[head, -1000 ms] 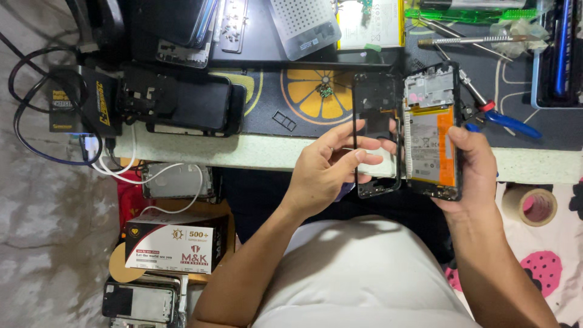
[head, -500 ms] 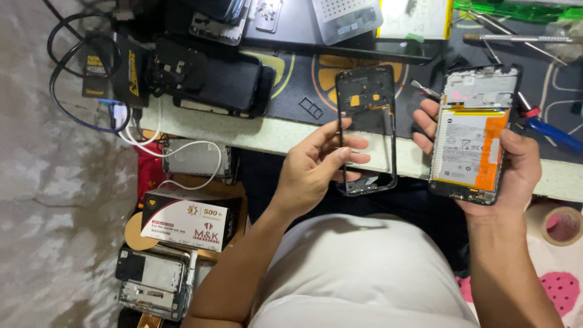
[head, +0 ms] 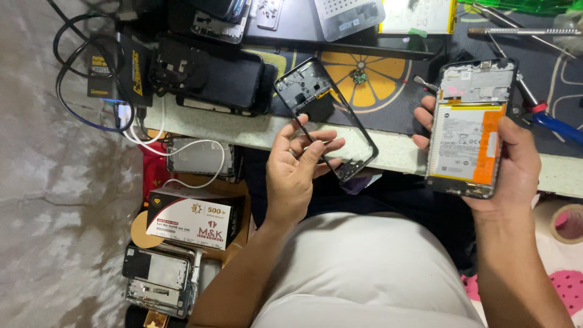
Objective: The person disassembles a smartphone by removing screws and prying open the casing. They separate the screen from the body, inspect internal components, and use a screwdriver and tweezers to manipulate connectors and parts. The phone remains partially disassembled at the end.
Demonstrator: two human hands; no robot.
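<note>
— What's in each grip?
— Left hand (head: 297,164) pinches a thin black plastic phone frame (head: 328,115), tilted over the worktop (head: 243,130) edge.
— Right hand (head: 510,164)?
— Closed around an opened phone (head: 467,130), flat battery showing, just right of the frame

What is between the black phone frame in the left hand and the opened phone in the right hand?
Nothing visible. The left hand holds the black frame, the right hand holds the opened phone, and only open space above the table edge lies between them.

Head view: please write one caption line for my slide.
Left hand holds a black phone frame; right hand holds an opened phone above the workbench.
</note>
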